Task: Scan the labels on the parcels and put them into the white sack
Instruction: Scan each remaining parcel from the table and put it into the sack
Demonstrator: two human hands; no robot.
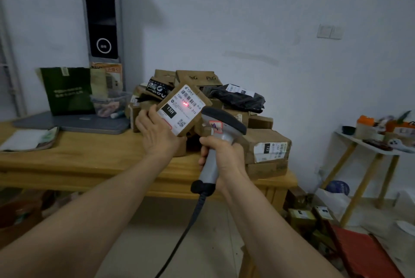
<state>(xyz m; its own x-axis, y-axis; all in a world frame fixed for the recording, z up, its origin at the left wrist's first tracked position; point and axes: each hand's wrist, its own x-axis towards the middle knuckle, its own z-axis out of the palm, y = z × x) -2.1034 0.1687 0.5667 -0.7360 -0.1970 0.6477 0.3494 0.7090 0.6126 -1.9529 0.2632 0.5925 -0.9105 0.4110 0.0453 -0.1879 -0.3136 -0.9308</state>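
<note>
One small cardboard parcel is held up above the tabletop, and one grey corded scanner faces it. Behind them on the tabletop sits one heap of parcels. It holds roughly ten brown boxes, too overlapped for a firm count, and one black plastic-wrapped parcel on top. One green bag stands at the far left. The left grip is closed on the held parcel's lower left edge, turning its label toward the scanner. The right grip is wrapped fully round the scanner's handle. One red light spot lies on the label.
</note>
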